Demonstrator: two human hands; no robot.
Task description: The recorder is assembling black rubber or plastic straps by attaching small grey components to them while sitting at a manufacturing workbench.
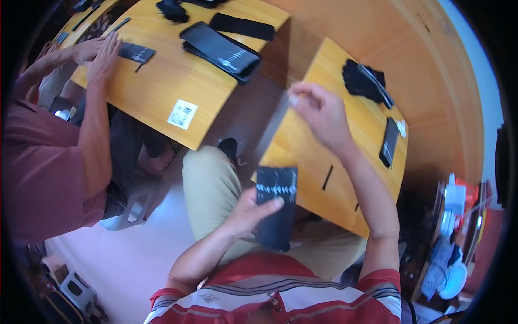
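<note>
Two people work with black pouches at wooden tables.

At the left, a co-worker's hands (100, 51) press a small black strip (136, 52) flat on one table (162, 86). The person's left hand (251, 210) clamps a black pouch (276, 208) over the lap, its row of metal pieces facing up for access, while the right hand (318, 110) pinches something small and pale above the other table (307, 156).

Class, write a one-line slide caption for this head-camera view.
Left hand holds a black pouch with small metal tools; right hand pinches a small pale piece over the wooden table.
</note>
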